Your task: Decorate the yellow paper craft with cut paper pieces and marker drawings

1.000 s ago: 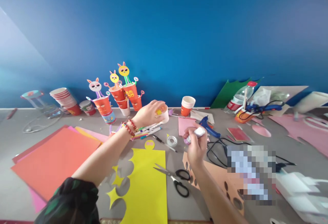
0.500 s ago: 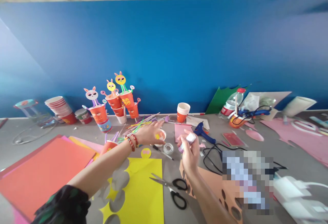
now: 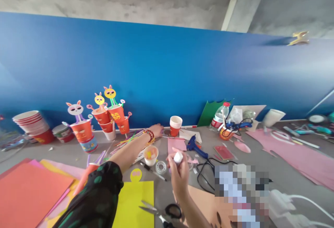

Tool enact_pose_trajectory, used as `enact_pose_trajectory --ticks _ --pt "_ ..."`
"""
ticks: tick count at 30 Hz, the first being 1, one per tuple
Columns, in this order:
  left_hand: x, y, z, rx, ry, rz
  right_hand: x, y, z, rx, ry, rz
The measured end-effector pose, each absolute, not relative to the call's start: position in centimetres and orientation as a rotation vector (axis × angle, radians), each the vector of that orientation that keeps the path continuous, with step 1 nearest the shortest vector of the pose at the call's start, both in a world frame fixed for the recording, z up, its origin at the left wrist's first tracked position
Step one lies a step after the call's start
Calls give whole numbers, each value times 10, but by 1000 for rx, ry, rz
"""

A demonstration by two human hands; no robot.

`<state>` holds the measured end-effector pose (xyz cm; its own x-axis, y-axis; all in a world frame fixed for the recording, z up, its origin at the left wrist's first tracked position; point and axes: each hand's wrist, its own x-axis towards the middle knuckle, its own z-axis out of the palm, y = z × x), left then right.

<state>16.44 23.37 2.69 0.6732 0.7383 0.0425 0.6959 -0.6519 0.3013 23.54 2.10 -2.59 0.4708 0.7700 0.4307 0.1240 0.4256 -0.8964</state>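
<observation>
My left hand (image 3: 156, 130) stretches far across the grey table, fingers extended over a scatter of coloured straws (image 3: 127, 139), close to a small stack of orange paper cups (image 3: 175, 125). It holds nothing. A white cup (image 3: 150, 155) with yellow bits inside stands on the table under that forearm. My right hand (image 3: 180, 174) is closed around a glue stick (image 3: 178, 157) with a white top, held upright above the table, near a clear tape roll (image 3: 161, 167).
Decorated bunny cups (image 3: 104, 116) and a tilted cup stack (image 3: 31, 125) stand along the blue wall. Orange paper (image 3: 28, 193), yellow paper (image 3: 133, 203), scissors (image 3: 161, 212), a blue glue gun (image 3: 195, 144) with cables, a bottle (image 3: 218, 116) and pink paper (image 3: 300, 151) lie about.
My left hand set the white cup down, let go, and reached farther back toward the straws. My right hand stayed closed on the glue stick. The view tilted upward.
</observation>
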Motion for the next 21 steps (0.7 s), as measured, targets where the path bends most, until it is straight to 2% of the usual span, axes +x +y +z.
enact_pose_trajectory --ticks 6,10,12,16,21 --pt "116 208 51 2517 1041 593 230 10 -23 -1063 -1234 542" --pt "57 140 70 2433 877 696 220 -3 -20 -993 -1337 684" --pt "33 100 74 2212 693 768 214 -10 -18 -964 -1394 773" --pt "9 44 65 1807 666 729 203 -20 -19 -886 -1512 955" --pt "2 19 55 1724 660 714 193 -24 -24 -838 -1551 1032"
